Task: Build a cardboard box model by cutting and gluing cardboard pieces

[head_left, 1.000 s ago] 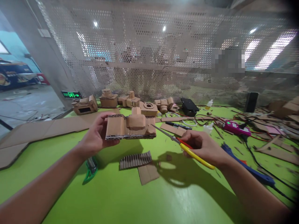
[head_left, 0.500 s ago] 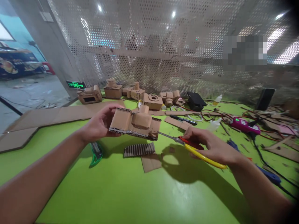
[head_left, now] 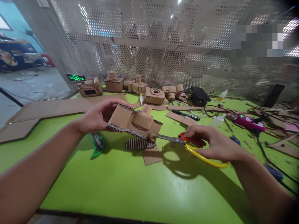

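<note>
My left hand [head_left: 99,115] is closed round the left end of a cardboard model camera [head_left: 143,120], held tilted above the table. In my right hand [head_left: 210,143] is a pair of scissors [head_left: 198,155] with yellow and red handles. Their blades meet the lower right corner of the model; whether they grip the cardboard there I cannot tell. Under the model lie a strip of corrugated cardboard [head_left: 137,144] and a flat cardboard piece [head_left: 152,156]. A green utility knife [head_left: 97,144] rests below my left wrist.
Several cardboard cameras [head_left: 154,95] line the back of the green table [head_left: 140,193] before a perforated metal screen. A black marker [head_left: 185,115], a black box [head_left: 200,96] and small glue bottles [head_left: 221,95] sit farther back. Cables and a purple device [head_left: 249,122] crowd the right side, among scraps.
The model camera has tilted, its right end dropping slightly. The scissor blades, still at its lower right corner, show broader now. The view has shifted, bringing the table's front edge into sight.
</note>
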Action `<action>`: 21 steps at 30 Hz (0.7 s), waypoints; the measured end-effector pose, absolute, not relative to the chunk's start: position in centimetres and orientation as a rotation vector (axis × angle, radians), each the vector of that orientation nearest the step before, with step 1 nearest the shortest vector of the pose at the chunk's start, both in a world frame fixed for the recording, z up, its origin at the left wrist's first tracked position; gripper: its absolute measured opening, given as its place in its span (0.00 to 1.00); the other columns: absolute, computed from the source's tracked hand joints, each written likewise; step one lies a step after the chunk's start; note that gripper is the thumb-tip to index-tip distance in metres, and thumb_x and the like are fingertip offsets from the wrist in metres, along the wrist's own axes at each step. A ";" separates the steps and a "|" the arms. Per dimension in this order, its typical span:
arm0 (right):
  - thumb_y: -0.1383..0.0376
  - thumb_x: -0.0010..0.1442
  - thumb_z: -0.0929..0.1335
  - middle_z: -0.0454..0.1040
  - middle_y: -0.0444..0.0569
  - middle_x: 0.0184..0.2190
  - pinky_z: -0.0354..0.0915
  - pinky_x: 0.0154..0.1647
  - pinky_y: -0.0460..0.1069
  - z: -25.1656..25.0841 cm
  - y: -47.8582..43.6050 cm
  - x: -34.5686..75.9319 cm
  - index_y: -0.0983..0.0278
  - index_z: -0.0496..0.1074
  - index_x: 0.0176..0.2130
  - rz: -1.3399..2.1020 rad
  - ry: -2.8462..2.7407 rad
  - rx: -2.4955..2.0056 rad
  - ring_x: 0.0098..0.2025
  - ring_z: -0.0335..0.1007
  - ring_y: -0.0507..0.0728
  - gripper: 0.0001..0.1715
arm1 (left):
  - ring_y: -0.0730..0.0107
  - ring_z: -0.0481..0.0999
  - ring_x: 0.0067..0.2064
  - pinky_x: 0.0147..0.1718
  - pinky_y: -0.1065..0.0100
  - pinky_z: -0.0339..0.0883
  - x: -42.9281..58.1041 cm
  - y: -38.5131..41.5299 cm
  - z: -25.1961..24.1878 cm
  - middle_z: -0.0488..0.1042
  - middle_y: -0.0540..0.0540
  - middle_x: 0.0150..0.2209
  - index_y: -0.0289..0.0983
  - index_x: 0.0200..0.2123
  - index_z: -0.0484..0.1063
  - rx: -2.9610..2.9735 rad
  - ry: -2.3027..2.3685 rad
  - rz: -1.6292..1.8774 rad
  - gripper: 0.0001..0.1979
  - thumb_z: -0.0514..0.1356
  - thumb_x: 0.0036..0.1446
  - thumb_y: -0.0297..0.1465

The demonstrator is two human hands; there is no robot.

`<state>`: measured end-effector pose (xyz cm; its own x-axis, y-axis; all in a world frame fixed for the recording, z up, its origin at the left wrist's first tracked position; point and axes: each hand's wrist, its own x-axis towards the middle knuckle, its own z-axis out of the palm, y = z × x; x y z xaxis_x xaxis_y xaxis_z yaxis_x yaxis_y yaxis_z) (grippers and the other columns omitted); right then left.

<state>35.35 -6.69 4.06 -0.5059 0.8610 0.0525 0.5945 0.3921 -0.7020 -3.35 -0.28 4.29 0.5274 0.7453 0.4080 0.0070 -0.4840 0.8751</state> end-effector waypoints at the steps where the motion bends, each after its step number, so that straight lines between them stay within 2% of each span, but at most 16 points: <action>1: 0.57 0.53 0.74 0.73 0.50 0.34 0.60 0.24 0.48 4.0 -6.7 35.4 0.63 0.74 0.36 0.907 -2.233 -1.257 0.26 0.60 0.52 0.14 | 0.56 0.73 0.58 0.56 0.57 0.69 -3.5 0.0 4.1 0.75 0.42 0.55 0.35 0.52 0.72 1.896 0.589 1.033 0.30 0.69 0.42 0.18; 5: 0.55 0.53 0.74 0.73 0.50 0.36 0.59 0.25 0.48 3.8 -6.5 35.6 0.63 0.72 0.36 0.962 -2.212 -1.264 0.27 0.61 0.51 0.16 | 0.56 0.74 0.58 0.54 0.61 0.70 -4.0 1.0 3.4 0.74 0.39 0.56 0.38 0.54 0.71 1.993 0.481 1.012 0.37 0.74 0.38 0.20; 13: 0.54 0.54 0.74 0.73 0.51 0.37 0.59 0.27 0.47 3.7 -6.5 36.1 0.64 0.71 0.36 0.941 -2.237 -1.269 0.28 0.60 0.51 0.18 | 0.55 0.73 0.58 0.54 0.60 0.70 -4.1 1.1 3.3 0.73 0.39 0.57 0.40 0.55 0.71 1.995 0.497 0.982 0.36 0.74 0.40 0.22; 17: 0.54 0.53 0.75 0.74 0.53 0.38 0.60 0.27 0.48 3.6 -6.4 36.1 0.64 0.72 0.36 0.939 -2.198 -1.262 0.29 0.62 0.52 0.18 | 0.52 0.72 0.59 0.55 0.57 0.68 -4.2 1.2 3.2 0.73 0.39 0.57 0.41 0.55 0.71 2.000 0.509 0.994 0.37 0.74 0.39 0.23; 21: 0.55 0.51 0.76 0.74 0.52 0.36 0.61 0.27 0.48 3.8 -6.3 36.1 0.64 0.74 0.36 0.930 -2.162 -1.266 0.30 0.66 0.53 0.18 | 0.54 0.73 0.58 0.54 0.60 0.69 -4.3 1.3 3.1 0.73 0.41 0.57 0.42 0.55 0.71 1.983 0.519 1.006 0.38 0.74 0.38 0.22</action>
